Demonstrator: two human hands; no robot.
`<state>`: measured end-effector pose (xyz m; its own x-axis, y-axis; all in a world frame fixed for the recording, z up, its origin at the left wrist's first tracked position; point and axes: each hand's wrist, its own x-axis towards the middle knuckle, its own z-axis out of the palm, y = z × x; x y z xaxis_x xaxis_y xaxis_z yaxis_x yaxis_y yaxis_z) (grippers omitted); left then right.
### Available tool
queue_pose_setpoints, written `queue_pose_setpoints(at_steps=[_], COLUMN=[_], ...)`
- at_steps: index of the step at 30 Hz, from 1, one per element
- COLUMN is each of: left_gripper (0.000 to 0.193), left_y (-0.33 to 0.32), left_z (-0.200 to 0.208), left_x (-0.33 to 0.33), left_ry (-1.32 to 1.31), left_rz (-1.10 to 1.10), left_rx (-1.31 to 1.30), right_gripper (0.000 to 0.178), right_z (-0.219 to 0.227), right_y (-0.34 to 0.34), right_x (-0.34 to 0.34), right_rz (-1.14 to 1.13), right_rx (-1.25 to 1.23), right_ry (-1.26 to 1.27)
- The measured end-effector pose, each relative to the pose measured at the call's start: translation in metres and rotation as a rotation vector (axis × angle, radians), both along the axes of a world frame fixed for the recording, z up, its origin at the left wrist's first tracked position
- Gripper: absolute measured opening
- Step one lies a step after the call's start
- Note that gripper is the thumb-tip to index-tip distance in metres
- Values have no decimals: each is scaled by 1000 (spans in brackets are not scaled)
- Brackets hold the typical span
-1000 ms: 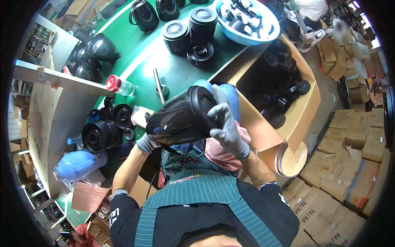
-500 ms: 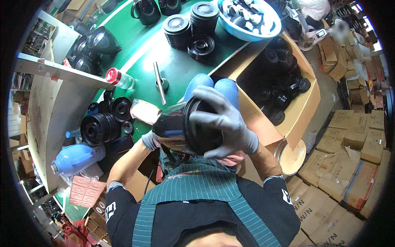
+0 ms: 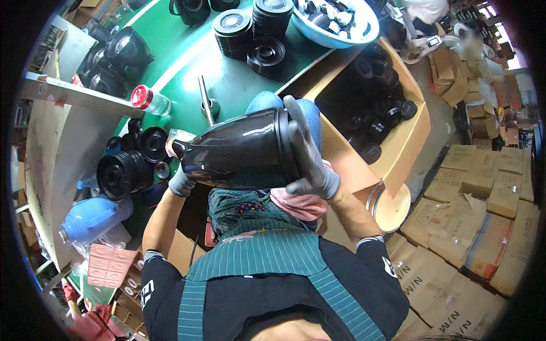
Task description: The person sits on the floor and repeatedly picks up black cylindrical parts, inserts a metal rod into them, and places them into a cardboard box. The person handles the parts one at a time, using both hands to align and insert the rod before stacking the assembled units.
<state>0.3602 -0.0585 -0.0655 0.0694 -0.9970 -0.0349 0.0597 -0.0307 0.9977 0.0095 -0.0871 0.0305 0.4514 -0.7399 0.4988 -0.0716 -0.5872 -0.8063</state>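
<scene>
A glossy black jug (image 3: 236, 149) lies sideways across my lap, its narrow spouted end to the left and its wide ringed base to the right. My left hand (image 3: 182, 183), in a grey glove, grips the narrow end from below; most of its fingers are hidden behind the jug. My right hand (image 3: 311, 165), also gloved, spans the base with its palm against the end, thumb at the lower rim and fingers at the upper rim. Beyond the jug, a metal rod (image 3: 205, 99) stands in a small round holder on the green table (image 3: 230, 85).
Stacked black lids (image 3: 233, 28) and a blue basin (image 3: 335, 40) of small parts stand at the far side. An open carton (image 3: 406, 142) of black parts is at right. A red-capped jar (image 3: 151, 100), black discs (image 3: 122, 173) and a blue flask (image 3: 96, 219) lie left.
The jug has swung from pointing toward me to lying more sideways, its side now in full view. My left hand has moved left, and my right hand has shifted round onto the base end.
</scene>
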Motion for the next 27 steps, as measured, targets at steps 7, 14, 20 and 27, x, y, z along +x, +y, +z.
queue_pose_setpoints(at_steps=[7, 14, 20, 27], left_gripper=[41, 37, 41, 36], left_y=[-24, -11, -32, -16], left_z=[121, 19, 116, 16], left_x=[-22, 18, -34, -3], left_ry=[-1037, -154, -750, -244], left_rz=[-241, -281, -175, -145], left_rx=[-874, -72, -617, -182], right_gripper=[70, 98, 79, 102], right_z=[-13, 16, -28, 20], right_y=[-11, 20, 18, 13], right_x=[-1, -4, 3, 2], right_rz=[84, -111, -186, -58], right_rx=[658, 206, 583, 227], right_ry=[-143, 250, -188, 106])
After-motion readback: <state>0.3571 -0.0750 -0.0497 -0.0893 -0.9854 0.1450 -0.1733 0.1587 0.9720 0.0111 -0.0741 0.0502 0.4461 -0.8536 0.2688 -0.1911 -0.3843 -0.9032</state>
